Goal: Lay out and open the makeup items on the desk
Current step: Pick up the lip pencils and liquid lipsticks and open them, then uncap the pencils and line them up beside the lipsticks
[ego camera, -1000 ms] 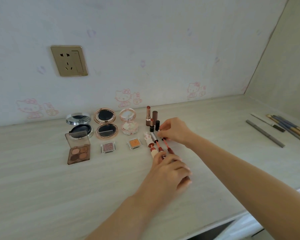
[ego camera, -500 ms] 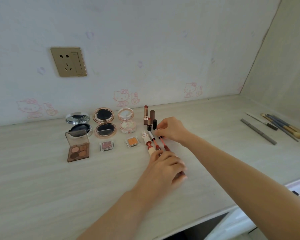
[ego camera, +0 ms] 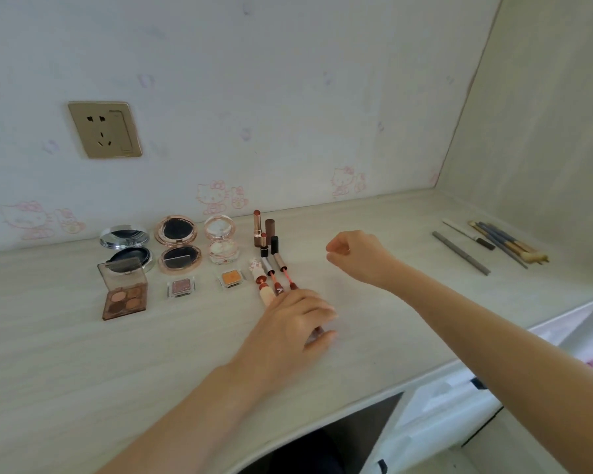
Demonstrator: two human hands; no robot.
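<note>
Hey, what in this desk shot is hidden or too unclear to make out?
- Head view: lower ends of the lip gloss tubes, covered by the left hand.
- Right hand: curled; whether it pinches anything is unclear.
- Brushes far right: too small to count.

Compacts (ego camera: 178, 246) left of lipsticks (ego camera: 263, 234) (brushes (ego camera: 507, 241) far right)

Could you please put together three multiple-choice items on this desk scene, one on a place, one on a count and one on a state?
1. Where do the brushes lie?
A. far right of the desk
B. beside the palette
C. under the socket

2. How many round compacts are there?
A. one
B. three
C. five

3. What state is the eyeshadow palette in?
A. closed
B. upside down
C. lid open

Answers:
1 A: they lie near the side wall.
2 B: silver compact, rose-gold compact and clear compact.
3 C: its clear lid stands up, pans showing.
</note>
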